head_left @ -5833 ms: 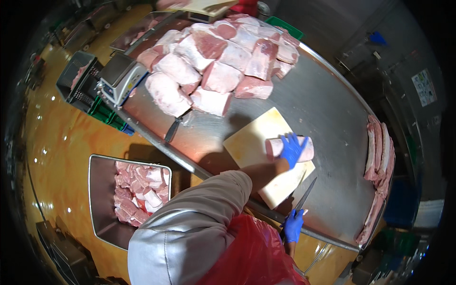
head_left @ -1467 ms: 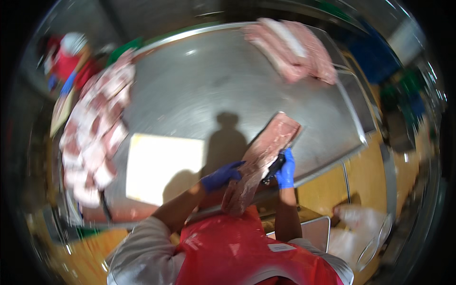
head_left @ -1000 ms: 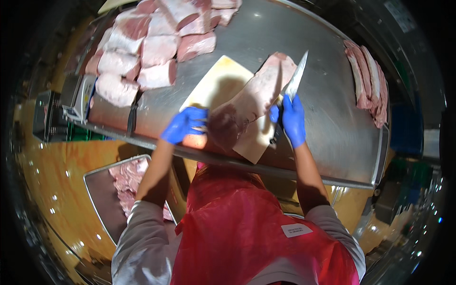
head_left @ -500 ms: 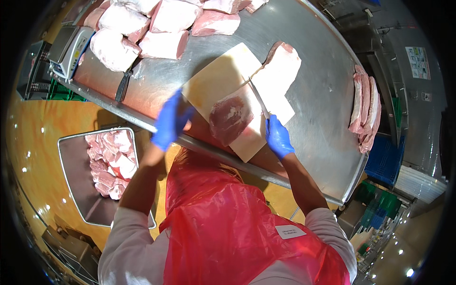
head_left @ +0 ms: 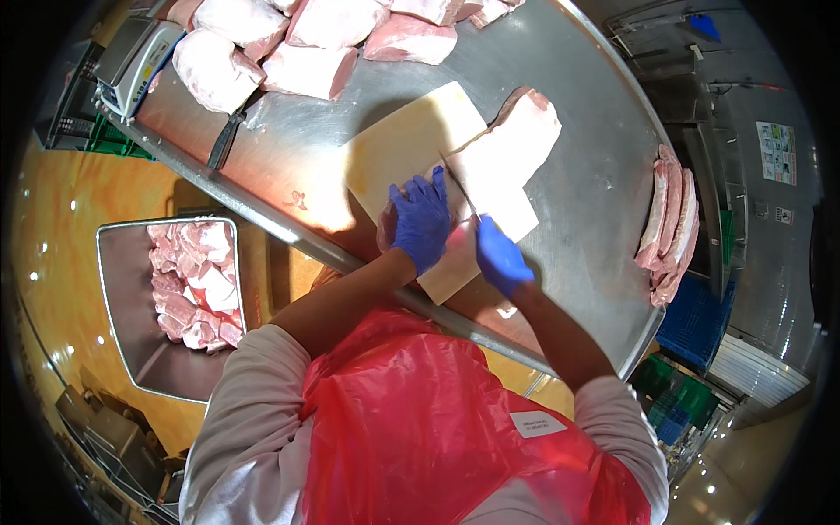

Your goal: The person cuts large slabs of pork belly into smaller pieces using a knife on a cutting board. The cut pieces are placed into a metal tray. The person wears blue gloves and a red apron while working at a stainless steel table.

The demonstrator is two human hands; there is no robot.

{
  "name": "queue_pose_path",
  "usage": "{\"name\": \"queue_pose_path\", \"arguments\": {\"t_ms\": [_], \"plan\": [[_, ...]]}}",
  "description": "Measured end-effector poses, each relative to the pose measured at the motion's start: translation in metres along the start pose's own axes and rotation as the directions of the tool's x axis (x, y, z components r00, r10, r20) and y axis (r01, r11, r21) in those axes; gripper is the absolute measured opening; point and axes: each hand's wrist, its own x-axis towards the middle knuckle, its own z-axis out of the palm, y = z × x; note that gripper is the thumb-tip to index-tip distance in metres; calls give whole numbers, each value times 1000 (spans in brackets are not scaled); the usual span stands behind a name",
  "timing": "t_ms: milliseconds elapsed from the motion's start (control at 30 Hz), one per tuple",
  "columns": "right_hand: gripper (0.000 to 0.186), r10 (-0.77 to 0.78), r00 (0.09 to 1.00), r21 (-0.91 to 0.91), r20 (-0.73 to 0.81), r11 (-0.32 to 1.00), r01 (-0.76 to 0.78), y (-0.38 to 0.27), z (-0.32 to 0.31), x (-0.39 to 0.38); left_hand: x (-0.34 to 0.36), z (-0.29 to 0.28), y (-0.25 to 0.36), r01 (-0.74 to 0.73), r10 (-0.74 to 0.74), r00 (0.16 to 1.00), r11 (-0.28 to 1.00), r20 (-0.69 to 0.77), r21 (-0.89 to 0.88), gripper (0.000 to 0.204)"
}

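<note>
My left hand, in a blue glove, lies flat with its fingers spread on a piece of raw meat, covering most of it. A knife is gripped in my blue-gloved right hand. Its thin blade points away from me, beside the left fingertips, along the side of the piece. Both are over a pale cutting board set at an angle on the metal table. A longer slab of pale, fatty meat lies to the right of the blade, reaching past the board's far right side.
Large meat blocks crowd the table's far left, with a black-handled knife and a scale nearby. Several long meat strips rest at the right edge. A metal bin of meat chunks stands at lower left.
My left hand has swung in from the table's near edge and come down on the meat piece. The right hand has shifted slightly left and nearer with the knife.
</note>
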Motion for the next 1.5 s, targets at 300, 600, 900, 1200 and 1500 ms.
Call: {"name": "queue_pose_path", "arguments": {"t_ms": [300,600,900,1200,1500], "plan": [[28,77,979,-200,190,979,-38,-18,-6,-2,13,-29,-41,80,-31,975,973,219,-218,104],[19,306,915,-229,262,941,-249,61,17,-167,-2,33,-157,401,302,889,-149,345,-904,44],[38,323,931,112,172,932,-344,-38,7,-47,-32,55,-126,560,481,795,-349,370,-751,52],[17,64,995,157,-80,986,-51,-30,22,-5,-32,19,-163,-129,99,987,44,-125,-991,30],[17,-12,984,270,-178,961,61,-5,19,-78,43,-28,-230,159,137,987,-932,89,-325,74]]}}
